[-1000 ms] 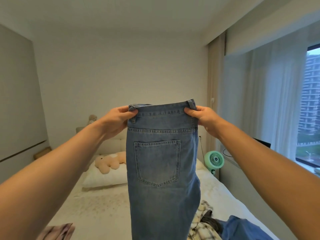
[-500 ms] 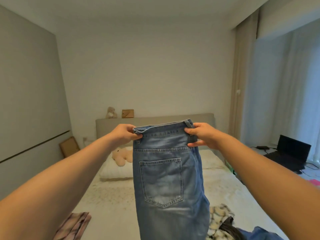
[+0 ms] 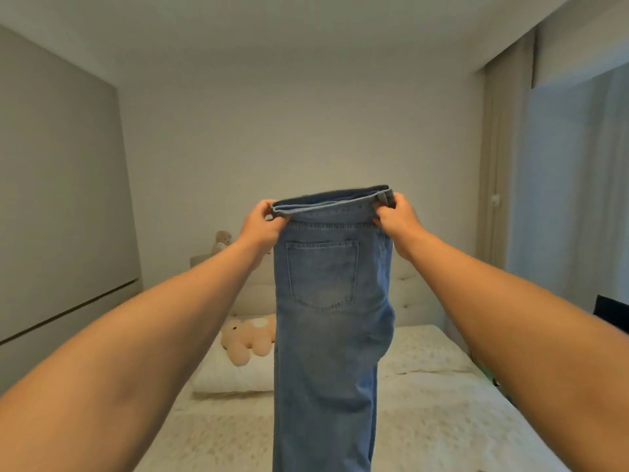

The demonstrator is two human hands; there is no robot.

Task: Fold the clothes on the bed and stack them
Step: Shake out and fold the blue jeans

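Head view: left hand (image 3: 260,224) and right hand (image 3: 398,218) each pinch a waistband corner of light-blue denim jeans (image 3: 326,318), hanging lengthwise-folded above the cream quilted bed (image 3: 442,403). Next, I judge, lower them flat and fold them crosswise.

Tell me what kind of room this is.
Most likely a bedroom at home: a bed with a tufted headboard, a white pillow with a plush toy on it, and curtains at the right. Both hands hold up jeans.
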